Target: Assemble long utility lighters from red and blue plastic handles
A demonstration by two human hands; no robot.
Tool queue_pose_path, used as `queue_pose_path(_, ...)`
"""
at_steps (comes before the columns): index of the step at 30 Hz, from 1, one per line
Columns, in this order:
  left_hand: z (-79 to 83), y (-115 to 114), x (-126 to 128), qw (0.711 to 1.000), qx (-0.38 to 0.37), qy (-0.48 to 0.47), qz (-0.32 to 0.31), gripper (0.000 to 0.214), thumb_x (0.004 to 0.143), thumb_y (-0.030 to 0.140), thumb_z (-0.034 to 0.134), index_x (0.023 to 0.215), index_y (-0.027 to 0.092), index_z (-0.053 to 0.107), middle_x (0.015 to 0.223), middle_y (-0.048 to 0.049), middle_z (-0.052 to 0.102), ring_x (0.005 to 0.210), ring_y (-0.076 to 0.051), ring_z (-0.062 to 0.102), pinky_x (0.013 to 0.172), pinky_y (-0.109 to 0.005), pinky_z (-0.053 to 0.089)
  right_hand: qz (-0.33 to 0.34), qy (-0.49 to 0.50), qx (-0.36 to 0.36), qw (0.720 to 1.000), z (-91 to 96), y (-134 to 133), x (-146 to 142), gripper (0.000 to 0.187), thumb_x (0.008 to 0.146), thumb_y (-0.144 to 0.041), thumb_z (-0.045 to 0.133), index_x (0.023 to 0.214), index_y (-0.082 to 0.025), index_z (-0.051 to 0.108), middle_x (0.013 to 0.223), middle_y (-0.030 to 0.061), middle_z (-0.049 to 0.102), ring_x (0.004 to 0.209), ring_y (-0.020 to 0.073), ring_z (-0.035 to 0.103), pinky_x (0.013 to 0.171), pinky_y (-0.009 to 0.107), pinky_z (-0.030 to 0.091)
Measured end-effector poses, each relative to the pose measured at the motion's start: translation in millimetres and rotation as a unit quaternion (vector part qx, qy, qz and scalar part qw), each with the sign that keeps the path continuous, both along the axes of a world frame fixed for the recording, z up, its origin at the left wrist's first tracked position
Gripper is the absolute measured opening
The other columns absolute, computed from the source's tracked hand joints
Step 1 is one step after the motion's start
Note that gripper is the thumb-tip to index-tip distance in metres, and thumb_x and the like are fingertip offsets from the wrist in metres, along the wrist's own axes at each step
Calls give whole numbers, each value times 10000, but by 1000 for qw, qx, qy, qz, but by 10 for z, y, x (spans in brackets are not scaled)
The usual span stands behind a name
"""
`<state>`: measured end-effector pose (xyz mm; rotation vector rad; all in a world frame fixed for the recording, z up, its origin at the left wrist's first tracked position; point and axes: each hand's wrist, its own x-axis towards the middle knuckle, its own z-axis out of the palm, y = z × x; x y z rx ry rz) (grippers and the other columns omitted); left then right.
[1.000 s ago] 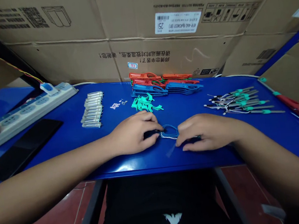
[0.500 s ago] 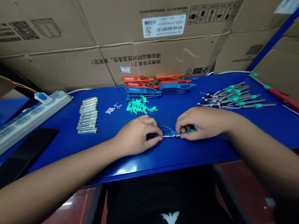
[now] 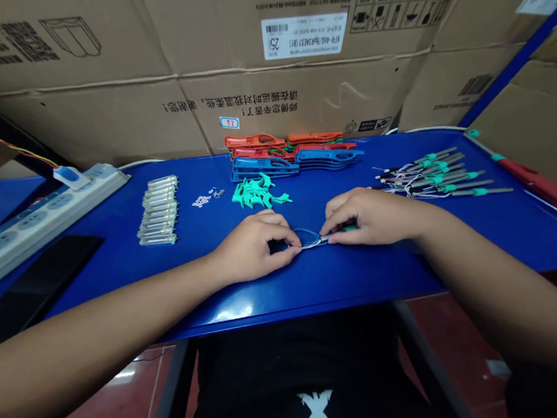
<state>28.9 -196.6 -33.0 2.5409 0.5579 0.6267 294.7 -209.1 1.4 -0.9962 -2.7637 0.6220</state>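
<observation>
My left hand [image 3: 255,246] and my right hand [image 3: 371,217] meet near the middle of the blue table, fingertips almost touching. A thin blue loop [image 3: 306,235] with a fine silver wire [image 3: 315,244] stretches between them. My left fingers close over a dark piece [image 3: 277,245], mostly hidden. My right fingers grip a metal rod with a teal collar [image 3: 348,228], and only a short stretch of it shows. Just beyond my left hand lies a pile of teal plastic pieces [image 3: 256,193].
Red and blue plastic handles [image 3: 263,160] are stacked at the table's back. Glass tubes [image 3: 158,210] lie left, teal-collared wired rods [image 3: 436,181] right. A power strip [image 3: 33,223], a black tablet [image 3: 39,276] and a red-handled tool [image 3: 537,183] sit near the edges. Cardboard boxes [image 3: 261,56] stand behind.
My hands have drawn closer together, and the blue loop looks narrower than a second ago. The view has tilted slightly, shifting the table's contents in the picture.
</observation>
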Motion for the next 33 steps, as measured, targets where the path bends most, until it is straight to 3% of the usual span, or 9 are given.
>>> queue_pose_path(4, -6, 5, 5, 1000, -1, -19, 3, 92, 875, 200, 654, 906, 185, 739, 860, -19, 727, 796, -139, 640, 793, -279, 493, -23, 10, -39, 999, -42, 53, 26, 209, 874, -378, 693, 968, -223, 796, 913, 34, 731, 778, 140, 656, 734, 258, 477)
queue_pose_path(8, -3, 0, 14, 1000, 4, -18, 12, 91, 879, 202, 644, 897, 181, 731, 845, -18, 725, 780, -139, 644, 782, -281, 496, -24, 14, -32, 999, -43, 52, 40, 233, 879, -387, 679, 989, -219, 797, 931, 41, 734, 810, 151, 666, 772, 270, 482)
queue_pose_path(15, 1, -12, 22, 1000, -3, -19, 23, 87, 884, 195, 630, 899, 178, 715, 822, -11, 717, 785, -139, 643, 787, -280, 497, -15, 16, -6, 1000, -22, -24, 34, 214, 909, -246, 593, 990, -217, 789, 929, 34, 731, 820, 146, 671, 787, 270, 482)
queue_pose_path(22, 19, -31, 37, 999, -2, -25, 23, 75, 887, 188, 623, 895, 177, 697, 818, -6, 716, 789, -139, 637, 799, -276, 491, -21, -4, 55, 998, -42, -88, 23, 204, 918, -238, 571, 963, -202, 767, 953, 60, 729, 881, 186, 655, 790, 297, 464)
queue_pose_path(29, 13, -19, 29, 1000, 7, -16, 0, 88, 907, 201, 605, 909, 179, 690, 840, -13, 715, 802, -141, 624, 812, -280, 486, -59, -16, 47, 997, -30, -104, -18, 134, 863, -216, 618, 884, -206, 750, 922, 48, 731, 836, 180, 652, 745, 281, 449)
queue_pose_path(33, 25, -30, 33, 1000, 3, -11, 17, 113, 936, 230, 575, 933, 180, 676, 845, -15, 709, 822, -148, 626, 808, -283, 484, -72, -17, 40, 996, -34, -114, -19, 130, 854, -207, 624, 893, -205, 748, 940, 46, 735, 832, 179, 659, 743, 282, 451)
